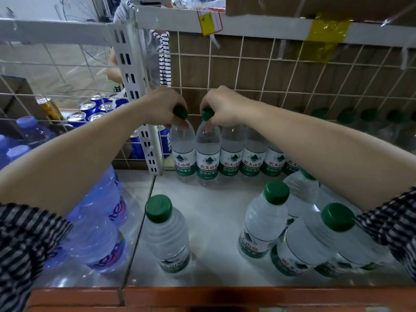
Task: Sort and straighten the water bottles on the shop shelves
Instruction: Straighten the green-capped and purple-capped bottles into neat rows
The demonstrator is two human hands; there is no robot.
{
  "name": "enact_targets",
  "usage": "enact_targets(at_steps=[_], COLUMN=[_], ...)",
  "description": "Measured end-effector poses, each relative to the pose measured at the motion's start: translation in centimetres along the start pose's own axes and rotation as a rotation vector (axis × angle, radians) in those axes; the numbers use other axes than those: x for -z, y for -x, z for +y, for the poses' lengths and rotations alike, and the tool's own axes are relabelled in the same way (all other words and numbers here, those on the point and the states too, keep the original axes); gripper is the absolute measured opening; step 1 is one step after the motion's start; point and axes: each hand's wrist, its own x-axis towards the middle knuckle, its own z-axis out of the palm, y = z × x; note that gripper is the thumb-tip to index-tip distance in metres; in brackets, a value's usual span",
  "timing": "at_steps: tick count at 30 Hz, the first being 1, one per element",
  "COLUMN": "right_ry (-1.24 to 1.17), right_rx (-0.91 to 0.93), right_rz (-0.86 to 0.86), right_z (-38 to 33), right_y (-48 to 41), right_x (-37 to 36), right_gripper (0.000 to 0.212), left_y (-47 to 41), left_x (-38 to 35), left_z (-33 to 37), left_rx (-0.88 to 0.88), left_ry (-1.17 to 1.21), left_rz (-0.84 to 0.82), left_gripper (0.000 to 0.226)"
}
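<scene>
Your left hand [165, 104] pinches the green cap [180, 112] of the end bottle [183, 152] in the back row, and your right hand [221, 106] pinches the cap of its neighbour [208, 154] — both bottles stand upright, long axis vertical, caps up, touching side by side against the wire grid [270, 70] at the rear of the white shelf [213, 210]. They are clear, smooth plastic cylinders tapering to the neck, their white-and-green labels facing you (the row runs on rightward under your forearm). Nearer you a ribbed bottle [167, 235] stands alone, upright, and a close-packed cluster [263, 221] stands at the right — labels turned various ways.
</scene>
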Motion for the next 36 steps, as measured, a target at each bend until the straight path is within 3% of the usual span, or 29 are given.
enact_targets(at_steps=[18, 24, 29, 36], right_ry=[-0.001, -0.040, -0.113, -0.024], right_rx=[-0.043, -0.080, -0.078, -0.224], right_rz=[0.033, 0.068, 0.158, 0.054], right_z=[-0.2, 0.1, 1.6, 7.2], right_y=[-0.2, 1.5, 6.2, 15.4], right_x=[-0.4, 0.3, 3.3, 5.8], right_gripper=[0.050, 0.050, 0.042, 0.026], left_y=[1.3, 1.7, 2.7, 1.0], left_x=[-1.1, -0.4, 0.9, 1.3], left_z=[1.1, 1.9, 5.1, 14.5], left_rx=[0.161, 0.161, -0.002, -0.311], left_ry=[0.028, -0.072, -0.171, -0.032], left_rz=[0.123, 0.056, 0.246, 0.138], left_gripper=[0.054, 0.049, 0.034, 0.033])
